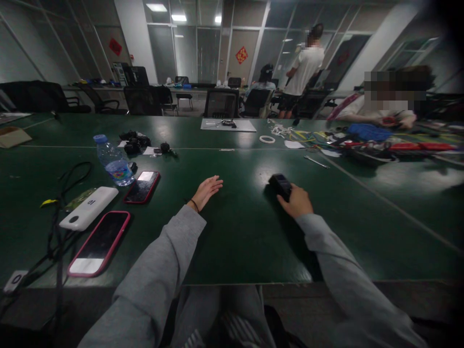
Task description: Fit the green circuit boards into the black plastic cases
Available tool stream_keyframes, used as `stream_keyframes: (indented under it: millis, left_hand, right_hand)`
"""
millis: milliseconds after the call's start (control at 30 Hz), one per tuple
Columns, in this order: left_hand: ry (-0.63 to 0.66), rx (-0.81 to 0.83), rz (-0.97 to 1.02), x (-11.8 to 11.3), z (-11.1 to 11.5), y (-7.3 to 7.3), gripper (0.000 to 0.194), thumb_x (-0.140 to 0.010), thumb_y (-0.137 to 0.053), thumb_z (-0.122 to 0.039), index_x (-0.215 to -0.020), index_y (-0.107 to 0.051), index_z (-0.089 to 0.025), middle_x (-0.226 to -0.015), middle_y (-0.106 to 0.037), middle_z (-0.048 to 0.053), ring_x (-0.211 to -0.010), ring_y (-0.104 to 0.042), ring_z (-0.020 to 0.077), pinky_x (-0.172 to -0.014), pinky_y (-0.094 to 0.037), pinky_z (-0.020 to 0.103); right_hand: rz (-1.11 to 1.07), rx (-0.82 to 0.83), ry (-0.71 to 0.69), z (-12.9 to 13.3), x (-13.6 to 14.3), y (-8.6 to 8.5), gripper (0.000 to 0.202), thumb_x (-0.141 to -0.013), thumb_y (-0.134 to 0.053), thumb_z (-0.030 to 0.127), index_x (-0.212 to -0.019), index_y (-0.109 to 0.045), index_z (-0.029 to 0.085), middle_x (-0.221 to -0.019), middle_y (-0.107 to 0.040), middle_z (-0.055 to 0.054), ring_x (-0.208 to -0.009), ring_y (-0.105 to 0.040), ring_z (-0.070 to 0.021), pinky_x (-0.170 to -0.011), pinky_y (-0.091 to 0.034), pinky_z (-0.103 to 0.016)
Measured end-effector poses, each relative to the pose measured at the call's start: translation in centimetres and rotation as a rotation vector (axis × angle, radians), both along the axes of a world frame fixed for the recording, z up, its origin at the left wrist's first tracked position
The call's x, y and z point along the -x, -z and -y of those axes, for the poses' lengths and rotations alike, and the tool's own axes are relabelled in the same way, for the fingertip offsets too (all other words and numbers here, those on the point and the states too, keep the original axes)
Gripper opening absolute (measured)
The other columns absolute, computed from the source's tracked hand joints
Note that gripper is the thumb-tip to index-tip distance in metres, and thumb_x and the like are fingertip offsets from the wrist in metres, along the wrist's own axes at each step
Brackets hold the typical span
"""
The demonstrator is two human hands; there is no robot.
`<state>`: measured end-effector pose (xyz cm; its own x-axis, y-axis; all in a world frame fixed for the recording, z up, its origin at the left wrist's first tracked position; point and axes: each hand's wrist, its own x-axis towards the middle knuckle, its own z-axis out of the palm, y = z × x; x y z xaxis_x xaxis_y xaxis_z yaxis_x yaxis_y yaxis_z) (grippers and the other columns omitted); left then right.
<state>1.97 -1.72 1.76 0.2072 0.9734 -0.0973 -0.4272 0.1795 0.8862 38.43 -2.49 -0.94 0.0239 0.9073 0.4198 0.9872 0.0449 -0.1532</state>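
My right hand (297, 202) is closed around a small black box-shaped device (280, 183) with a dark, screen-like face, just over the green table (239, 232). Whether the device touches the tabletop I cannot tell. To its left, my left hand (207, 191) holds nothing, its fingers stretched out and the palm turned toward the right. Nearest to that hand is a phone in a red case (142, 187). Further left lie a white power bank (89, 208) and a larger phone in a pink case (99, 244).
A plastic water bottle (114, 162) with a blue cap stands at the left, near black cables (60, 227). Black gadgets (135, 142) lie behind it. A white ring (267, 139), a metal tool (316, 162) and tangled cords (311, 137) are at the right, where another person (387, 104) sits.
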Motion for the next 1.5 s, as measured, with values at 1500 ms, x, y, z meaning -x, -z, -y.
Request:
stream_keyframes:
  millis: [1500]
  left_hand:
    - [0.021,-0.129,-0.164,1.9,-0.1,-1.2,0.086,-0.063,-0.085,-0.018,-0.138,-0.044,-0.018,-0.123,-0.061,0.014,-0.115,-0.059,0.0222,-0.107,-0.041,0.043]
  right_hand:
    - [-1.778,0.476,-0.477,-0.9,20.0,-0.8,0.076,-0.053,-0.091,0.032,-0.119,-0.055,0.022,-0.102,-0.066,-0.005,-0.1,-0.064,-0.0224,-0.095,-0.049,-0.041]
